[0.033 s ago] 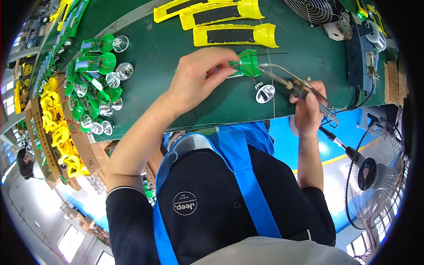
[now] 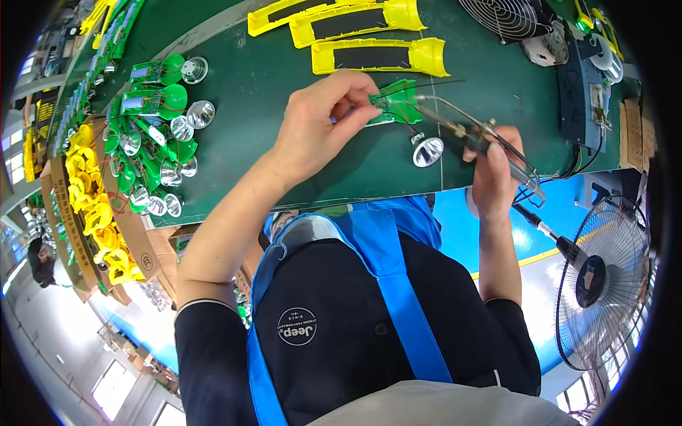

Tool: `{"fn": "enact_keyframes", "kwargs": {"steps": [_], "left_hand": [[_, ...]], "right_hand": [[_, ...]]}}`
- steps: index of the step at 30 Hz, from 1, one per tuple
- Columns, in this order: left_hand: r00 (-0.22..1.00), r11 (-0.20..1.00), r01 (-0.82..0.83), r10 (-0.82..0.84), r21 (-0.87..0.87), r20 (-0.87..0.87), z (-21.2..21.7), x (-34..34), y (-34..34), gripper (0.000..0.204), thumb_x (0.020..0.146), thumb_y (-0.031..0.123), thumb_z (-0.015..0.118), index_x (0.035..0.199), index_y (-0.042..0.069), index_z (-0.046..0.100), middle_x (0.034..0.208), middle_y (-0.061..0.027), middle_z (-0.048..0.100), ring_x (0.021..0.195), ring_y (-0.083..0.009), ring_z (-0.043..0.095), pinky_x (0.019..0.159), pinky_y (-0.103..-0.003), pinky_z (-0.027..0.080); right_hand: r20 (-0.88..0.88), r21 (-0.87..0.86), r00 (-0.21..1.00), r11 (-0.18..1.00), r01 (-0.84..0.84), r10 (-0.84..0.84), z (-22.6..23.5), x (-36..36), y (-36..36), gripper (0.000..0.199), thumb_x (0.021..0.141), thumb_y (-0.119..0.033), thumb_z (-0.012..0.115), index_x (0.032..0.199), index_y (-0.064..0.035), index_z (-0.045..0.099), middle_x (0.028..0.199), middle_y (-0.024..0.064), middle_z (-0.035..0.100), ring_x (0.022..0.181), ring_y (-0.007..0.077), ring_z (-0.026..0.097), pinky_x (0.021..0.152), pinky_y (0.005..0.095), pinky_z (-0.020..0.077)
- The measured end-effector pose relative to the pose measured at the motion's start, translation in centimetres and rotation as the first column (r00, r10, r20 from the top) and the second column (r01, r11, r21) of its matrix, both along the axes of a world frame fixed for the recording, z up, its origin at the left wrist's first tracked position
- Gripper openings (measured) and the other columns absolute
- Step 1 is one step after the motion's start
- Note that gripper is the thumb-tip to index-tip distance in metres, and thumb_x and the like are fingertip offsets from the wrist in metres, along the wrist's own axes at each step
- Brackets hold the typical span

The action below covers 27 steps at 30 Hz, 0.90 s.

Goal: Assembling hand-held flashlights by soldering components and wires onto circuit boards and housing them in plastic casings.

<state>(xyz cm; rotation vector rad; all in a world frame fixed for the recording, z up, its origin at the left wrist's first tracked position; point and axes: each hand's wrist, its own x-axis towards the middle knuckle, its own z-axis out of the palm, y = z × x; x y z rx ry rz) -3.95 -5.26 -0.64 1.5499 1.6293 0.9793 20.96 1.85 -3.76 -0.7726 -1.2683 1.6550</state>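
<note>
My left hand (image 2: 320, 124) is closed at the thumb and forefinger around the left end of a green lamp housing (image 2: 405, 96) on the bench. Fingers cover part of that end; thin red and black wires show beside the fingertips. A round silver reflector (image 2: 427, 150) hangs off the housing by its wires and lies just nearer to me. In my right hand (image 2: 497, 174) is a soldering iron (image 2: 477, 143) with a thin curved metal tube along it. Its slightly blurred front end points left, by the housing's right end.
Yellow shell halves (image 2: 383, 57) lie beyond my hands. Several green lamp assemblies with reflectors (image 2: 201, 114) sit at the left, by a carton of yellow parts (image 2: 106, 227). A blue-grey box (image 2: 579, 92) with cables and a black fan guard (image 2: 501, 18) stand right; a floor fan (image 2: 590, 280) is below.
My left fingertips have shifted slightly left and away from me, baring more of the green housing and its wires. The soldering iron has moved only a little.
</note>
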Motion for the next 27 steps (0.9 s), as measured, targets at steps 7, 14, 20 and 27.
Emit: {"fn": "enact_keyframes", "kwargs": {"steps": [7, 14, 20, 27], "left_hand": [[0.956, 0.942, -0.062, 0.151, 0.33, -0.25, -0.4, 0.9, -0.1, 0.013, 0.069, -0.003, 0.064, 0.078, 0.003, 0.057, 0.086, -0.0092, 0.053, 0.078, -0.0264, 0.054, 0.064, -0.033, 0.046], [0.892, 0.996, 0.013, 0.029, 0.09, -0.451, 1.5, 0.9, 0.9, 0.009, 0.066, -0.002, 0.06, 0.072, -0.001, 0.054, 0.083, -0.0136, 0.052, 0.078, -0.031, 0.052, 0.07, -0.037, 0.046], [0.886, 0.997, 0.03, 0.004, 0.066, -0.464, 1.9, 0.9, 1.0, 0.007, 0.067, -0.001, 0.06, 0.071, -0.002, 0.055, 0.082, -0.0148, 0.052, 0.076, -0.0304, 0.052, 0.069, -0.037, 0.046], [0.88, 1.0, 0.008, 0.0, 0.015, -0.475, 2.1, 0.9, 1.2, 0.011, 0.066, -0.004, 0.06, 0.073, 0.001, 0.052, 0.082, -0.0103, 0.053, 0.079, -0.03, 0.053, 0.069, -0.037, 0.045]], "right_hand": [[0.247, 0.061, 0.969, 0.998, -0.017, 0.001, 1.5, -1.5, 0.6, 0.02, 0.084, -0.015, 0.057, 0.091, 0.002, 0.05, 0.075, 0.0099, 0.057, 0.067, 0.0137, 0.055, 0.069, 0.0278, 0.0434], [0.351, 0.169, 0.936, 0.981, -0.098, 0.033, 1.6, -1.7, 0.9, 0.018, 0.084, -0.015, 0.058, 0.09, 0.0014, 0.052, 0.07, 0.0082, 0.061, 0.064, 0.012, 0.057, 0.097, 0.0374, 0.0376], [0.39, 0.115, 0.92, 0.99, -0.082, 0.031, 1.8, -1.8, 0.7, 0.017, 0.083, -0.016, 0.059, 0.089, -0.0005, 0.053, 0.066, 0.0065, 0.062, 0.064, 0.011, 0.058, 0.104, 0.041, 0.0287], [0.456, 0.177, 0.889, 0.976, -0.13, 0.036, 1.9, -1.6, 1.1, 0.017, 0.082, -0.015, 0.06, 0.088, -0.0006, 0.052, 0.066, 0.0067, 0.062, 0.063, 0.0104, 0.058, 0.104, 0.0407, 0.0294]]}}
